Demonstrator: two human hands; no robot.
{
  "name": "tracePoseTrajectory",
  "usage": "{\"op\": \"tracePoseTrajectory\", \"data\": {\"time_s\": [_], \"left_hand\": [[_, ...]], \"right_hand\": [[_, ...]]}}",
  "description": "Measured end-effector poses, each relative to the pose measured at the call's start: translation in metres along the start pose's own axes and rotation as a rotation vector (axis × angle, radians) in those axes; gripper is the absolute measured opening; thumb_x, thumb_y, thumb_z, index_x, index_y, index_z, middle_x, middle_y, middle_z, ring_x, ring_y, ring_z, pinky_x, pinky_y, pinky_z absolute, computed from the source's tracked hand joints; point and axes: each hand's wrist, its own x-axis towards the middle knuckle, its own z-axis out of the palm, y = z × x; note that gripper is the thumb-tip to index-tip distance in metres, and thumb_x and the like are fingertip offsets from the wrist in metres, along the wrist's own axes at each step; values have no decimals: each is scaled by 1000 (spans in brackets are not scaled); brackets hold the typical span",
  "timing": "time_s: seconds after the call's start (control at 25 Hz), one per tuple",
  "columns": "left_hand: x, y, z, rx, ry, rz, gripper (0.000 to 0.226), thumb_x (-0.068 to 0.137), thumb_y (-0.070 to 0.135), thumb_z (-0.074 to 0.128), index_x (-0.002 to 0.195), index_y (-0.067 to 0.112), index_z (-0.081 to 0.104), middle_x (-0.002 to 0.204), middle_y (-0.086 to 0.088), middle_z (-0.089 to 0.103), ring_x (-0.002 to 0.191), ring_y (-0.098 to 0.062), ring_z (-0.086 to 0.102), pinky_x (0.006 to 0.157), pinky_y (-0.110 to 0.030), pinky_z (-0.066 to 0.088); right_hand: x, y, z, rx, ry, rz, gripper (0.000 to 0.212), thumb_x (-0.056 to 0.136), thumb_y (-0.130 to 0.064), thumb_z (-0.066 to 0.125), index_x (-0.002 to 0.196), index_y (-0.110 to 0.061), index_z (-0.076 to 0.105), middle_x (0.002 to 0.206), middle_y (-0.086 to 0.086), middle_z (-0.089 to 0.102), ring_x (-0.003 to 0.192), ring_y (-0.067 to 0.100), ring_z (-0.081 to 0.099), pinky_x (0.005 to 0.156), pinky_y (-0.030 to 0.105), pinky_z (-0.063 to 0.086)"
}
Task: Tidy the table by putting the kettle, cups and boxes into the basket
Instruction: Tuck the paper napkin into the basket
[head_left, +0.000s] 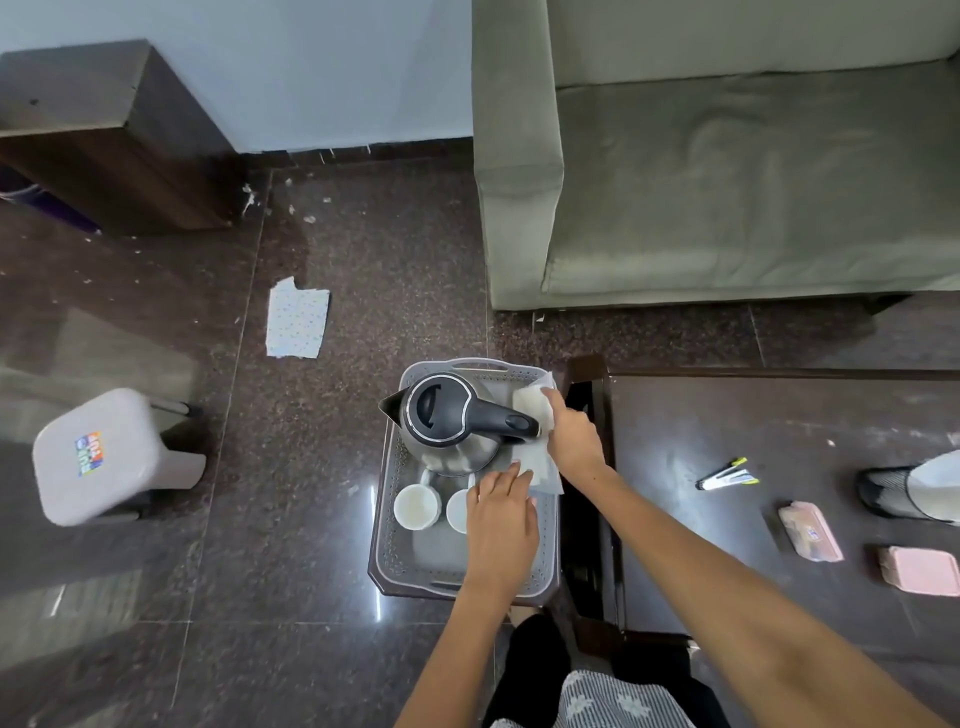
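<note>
Both hands, right hand (571, 436) and left hand (501, 525), are pressed on white boxes (540, 462) being seated in the basket (387, 519), where kettle (447, 415) and cups (416, 506) already sit; pink boxes (810, 530) are left on the table (727, 415).

In the centre of the frame, the basket (387, 525) is crowded in its upper half by the kettle (451, 422), with two cups (416, 505) just below it and white boxes (535, 431) along its right wall. Only its lower part is bare. To the right, the dark table (727, 519) lies open between its left edge and the pens (727, 474).
</note>
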Motion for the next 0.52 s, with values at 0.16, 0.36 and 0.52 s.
{"op": "tracePoseTrajectory", "data": {"time_s": [0.16,0.36,0.52], "left_hand": [[3,0,1,-6,9,8,36,78,18,53,111,15,67,121,-2,66,108,-22,61,89,-40,49],[4,3,7,-17,-18,13,39,83,19,46,117,13,63,127,-5,62,116,-25,55,95,-42,44],[8,14,10,-39,1,48,38,83,17,45,115,11,65,122,-6,65,112,-27,57,93,-42,45]], "right_hand": [[4,4,4,-7,50,32,44,83,12,44,121,-7,58,113,18,64,99,37,62,81,40,53],[5,6,3,-26,0,-53,45,86,6,46,128,-6,53,123,18,59,108,37,59,88,41,52],[-3,22,-8,71,10,-118,55,86,1,46,137,-21,47,128,13,59,108,33,60,85,38,52]]}}
